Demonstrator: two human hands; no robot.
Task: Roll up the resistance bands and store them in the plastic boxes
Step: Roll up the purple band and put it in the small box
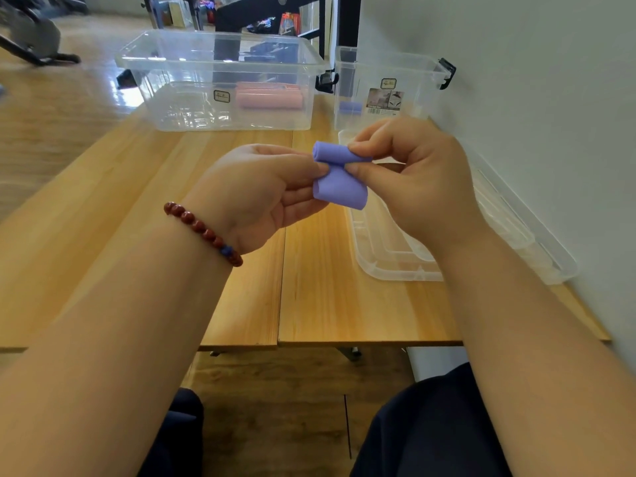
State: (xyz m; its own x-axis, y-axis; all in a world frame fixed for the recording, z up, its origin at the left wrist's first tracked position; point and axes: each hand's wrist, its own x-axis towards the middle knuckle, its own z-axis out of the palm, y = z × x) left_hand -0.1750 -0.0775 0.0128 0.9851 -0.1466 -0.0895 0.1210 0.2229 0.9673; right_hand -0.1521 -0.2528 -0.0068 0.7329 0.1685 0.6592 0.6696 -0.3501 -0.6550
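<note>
Holding a purple band (339,182) in the air between them, both hands work just above the bench (120,242) in the head view. The left hand (261,191), with a bead bracelet (203,232) at the wrist, grips the band's left edge with curled fingers. The right hand (413,177) pinches the right end of the rolled part between thumb and forefinger. That rolled part sits at the top, its long axis running left to right across the body, and a short loose tail hangs below it toward the person. By my reading the roll is nearly finished, with only that tail left to wind in.

The next move turns on where the boxes lie from the hands. A small clear box (416,98) stands beyond the hands and a little to the right, against the wall (516,98), with a purple roll (350,107) already inside. A large clear box (179,108) stands beyond and to the left and holds pink rolls (268,96). Going by colour, the band likely belongs in the small box, and the right hand is the nearer one for that reach.

Two clear lids (389,270) lie flat on the bench under and beside the right forearm, along the wall. The bench is pale wood made of planks with a seam down the middle. Behind it is a shiny wooden floor (69,98), dark furniture legs and blurred clutter too far off to make out.
</note>
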